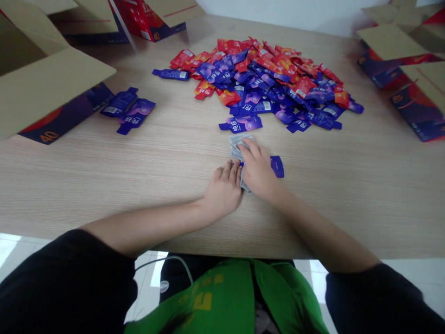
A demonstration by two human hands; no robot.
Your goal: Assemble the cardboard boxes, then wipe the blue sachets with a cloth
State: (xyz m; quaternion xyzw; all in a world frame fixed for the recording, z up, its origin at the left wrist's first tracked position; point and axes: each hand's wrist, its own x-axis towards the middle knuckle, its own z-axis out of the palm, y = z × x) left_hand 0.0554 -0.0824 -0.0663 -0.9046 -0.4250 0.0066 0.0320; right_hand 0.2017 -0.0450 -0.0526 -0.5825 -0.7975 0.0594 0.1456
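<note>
My right hand (259, 171) is curled over a grey cloth (238, 144) on the wooden table, its fingers pressed on the folds. Under that hand lies a blue packet (277, 166), its right end showing beside the palm. My left hand (225, 188) rests on the table just to the left, fingertips together at the packet's left end and touching the cloth's edge. How firmly it holds the packet is hidden. Just above the cloth lies another blue packet (241, 124), flat and untouched. Behind it is a heap of red and blue packets (271, 79).
Two blue packets (135, 115) lie at the left beside an open carton (66, 120). More open cartons stand at the back left (153, 23) and along the right (417, 111). The table's front edge runs below my forearms.
</note>
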